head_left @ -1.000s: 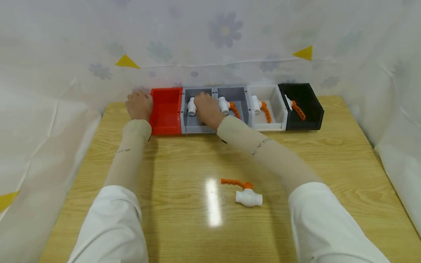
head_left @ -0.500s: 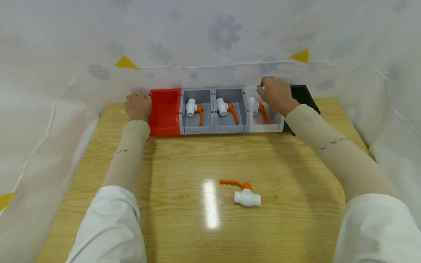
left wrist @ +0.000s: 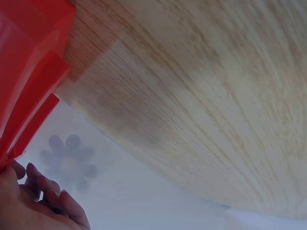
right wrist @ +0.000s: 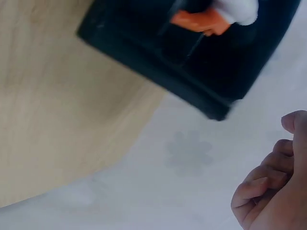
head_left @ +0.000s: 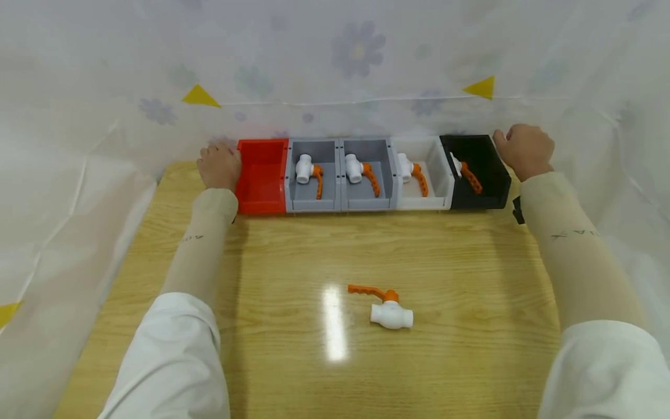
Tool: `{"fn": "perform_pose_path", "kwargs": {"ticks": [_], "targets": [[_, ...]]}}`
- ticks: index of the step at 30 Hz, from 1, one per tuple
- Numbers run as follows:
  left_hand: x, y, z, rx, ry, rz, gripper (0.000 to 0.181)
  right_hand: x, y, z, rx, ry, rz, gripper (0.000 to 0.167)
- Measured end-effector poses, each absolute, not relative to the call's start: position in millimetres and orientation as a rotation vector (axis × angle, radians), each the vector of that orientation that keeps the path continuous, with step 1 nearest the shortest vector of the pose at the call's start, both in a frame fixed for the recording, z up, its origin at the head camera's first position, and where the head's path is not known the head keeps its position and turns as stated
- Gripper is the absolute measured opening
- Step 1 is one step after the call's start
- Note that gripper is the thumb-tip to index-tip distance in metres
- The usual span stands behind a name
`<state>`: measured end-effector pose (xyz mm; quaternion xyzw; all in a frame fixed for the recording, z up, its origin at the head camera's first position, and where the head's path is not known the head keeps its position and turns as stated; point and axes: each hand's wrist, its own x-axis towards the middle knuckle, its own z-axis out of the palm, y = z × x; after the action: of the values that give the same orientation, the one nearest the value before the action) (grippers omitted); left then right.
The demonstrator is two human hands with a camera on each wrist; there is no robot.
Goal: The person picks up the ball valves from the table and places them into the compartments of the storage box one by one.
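Observation:
My left hand (head_left: 218, 167) is at the outer side of the red bin (head_left: 262, 203). In the left wrist view its thumb meets the rim of that bin, and its other fingers curl loosely beside it. To the right of the black bin (head_left: 478, 201) is my right hand (head_left: 526, 151). Its fingers are loosely curled around nothing, and the right wrist view shows a gap to the bin. A white ball valve (head_left: 391, 315) with an orange lever lies on the table in front. Similar ball valves sit in the left grey bin (head_left: 314, 205), right grey bin (head_left: 369, 205), white bin (head_left: 424, 202) and black bin.
The bins stand side by side in a row at the far edge of the wooden table (head_left: 293, 262). A pale flowered sheet (head_left: 314, 58) hangs behind and around the table. Yellow triangles (head_left: 201, 96) mark it. No valve shows inside the red bin.
My right hand has moved rightward from over the left grey bin, across the white bin, to beyond the black bin. My left hand stays by the red bin.

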<state>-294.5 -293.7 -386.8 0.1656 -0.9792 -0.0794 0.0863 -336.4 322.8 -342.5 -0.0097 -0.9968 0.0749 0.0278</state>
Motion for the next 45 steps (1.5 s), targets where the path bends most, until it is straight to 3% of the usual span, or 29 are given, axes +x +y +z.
{"fn": "perform_pose_path", "kwargs": {"ticks": [11,25,45], "targets": [[-286,-288,-382,0.475,-2.934,-0.238,0.05,-333,343,-377,-0.096,-3.187,0.054,0.077],[-282,-290,-371,0.489,-2.981,-0.24,0.05,-331,337,-381,-0.157,-3.227,0.253,0.084],[-279,-289,-373,0.429,-2.978,-0.221,0.053,-335,338,-387,-0.148,-3.169,0.298,0.069]]}}
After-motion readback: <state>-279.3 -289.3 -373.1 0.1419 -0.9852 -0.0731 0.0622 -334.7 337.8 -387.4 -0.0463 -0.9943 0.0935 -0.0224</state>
